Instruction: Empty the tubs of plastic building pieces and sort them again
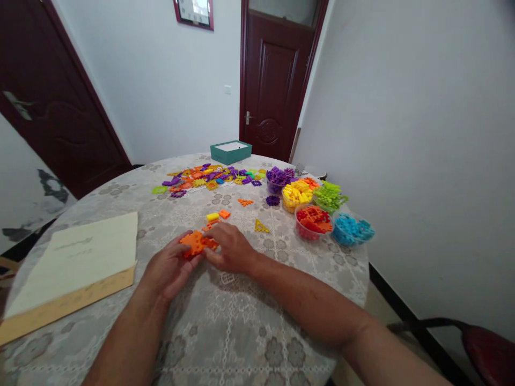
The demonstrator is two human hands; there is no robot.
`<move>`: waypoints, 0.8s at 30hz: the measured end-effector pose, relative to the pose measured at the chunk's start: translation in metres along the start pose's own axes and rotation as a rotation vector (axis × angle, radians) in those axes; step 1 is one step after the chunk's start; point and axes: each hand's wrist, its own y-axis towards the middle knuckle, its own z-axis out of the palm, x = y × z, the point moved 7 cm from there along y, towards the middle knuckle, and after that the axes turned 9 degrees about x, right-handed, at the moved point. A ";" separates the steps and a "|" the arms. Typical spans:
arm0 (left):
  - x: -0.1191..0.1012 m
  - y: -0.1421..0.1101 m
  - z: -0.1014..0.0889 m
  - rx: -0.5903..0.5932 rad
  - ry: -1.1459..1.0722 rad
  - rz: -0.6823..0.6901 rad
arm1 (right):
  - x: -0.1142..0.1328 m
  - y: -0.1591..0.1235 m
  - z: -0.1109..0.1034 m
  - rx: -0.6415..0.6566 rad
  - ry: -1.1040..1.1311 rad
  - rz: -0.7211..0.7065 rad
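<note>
Working close in the head view: left hand (171,266) grips orange pieces (192,244) above the near tabletop (225,338), right hand (234,250) pinching their right edge; joined or not, can't tell. Right, bowls (309,234) look filled, mostly by colour; far, a mixed pile (213,174) lies loose.

Left hand (169,268), right hand (231,247) bare; both forearms (306,295) bare, rounded.

Counter (279,257) open between right hand (231,245) and clustered bowls (309,234); yellow triangle (260,227) intrudes; heaped pieces (199,183) block far middle.
</note>
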 end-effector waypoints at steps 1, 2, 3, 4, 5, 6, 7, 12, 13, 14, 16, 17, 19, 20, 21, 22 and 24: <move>0.001 0.000 0.002 0.022 0.002 -0.009 | 0.005 0.000 0.005 0.026 -0.024 -0.006; 0.002 0.000 0.003 0.043 0.006 -0.018 | 0.008 0.000 0.009 0.050 -0.050 -0.008; 0.003 0.000 0.004 0.062 0.014 -0.024 | 0.009 0.000 0.012 0.067 -0.074 -0.010; 0.004 0.000 0.005 0.075 0.027 -0.023 | 0.010 0.000 0.014 0.079 -0.094 -0.013; 0.004 -0.001 0.006 0.088 0.044 -0.022 | 0.010 -0.001 0.015 0.086 -0.108 -0.018; 0.004 -0.001 0.007 0.102 0.061 -0.020 | 0.010 -0.001 0.015 0.090 -0.117 -0.028; 0.005 -0.001 0.009 0.115 0.076 -0.019 | 0.011 -0.002 0.014 0.092 -0.122 -0.043; 0.005 -0.005 0.016 0.173 0.092 -0.023 | 0.016 -0.005 0.012 0.068 -0.100 -0.086; 0.006 -0.006 0.017 0.185 0.100 -0.029 | 0.016 -0.005 0.011 0.049 -0.086 -0.078; 0.006 -0.006 0.018 0.198 0.111 -0.036 | 0.016 -0.006 0.011 0.031 -0.069 -0.072; 0.008 -0.007 0.018 0.209 0.141 -0.050 | 0.015 -0.007 0.011 0.012 -0.033 -0.072; 0.009 -0.007 0.018 0.209 0.152 -0.056 | 0.015 -0.008 0.012 0.018 -0.015 -0.077; 0.010 -0.007 0.017 0.212 0.165 -0.060 | 0.013 -0.008 0.016 0.042 0.020 -0.084; 0.010 -0.007 0.017 0.213 0.169 -0.058 | 0.012 -0.008 0.017 0.050 0.036 -0.086; 0.010 -0.007 0.017 0.215 0.175 -0.054 | 0.011 -0.007 0.017 0.055 0.052 -0.085; 0.010 -0.007 0.018 0.217 0.186 -0.048 | 0.010 -0.007 0.018 0.056 0.069 -0.084; 0.009 -0.007 0.018 0.227 0.222 -0.048 | 0.008 -0.007 0.018 0.058 0.108 -0.080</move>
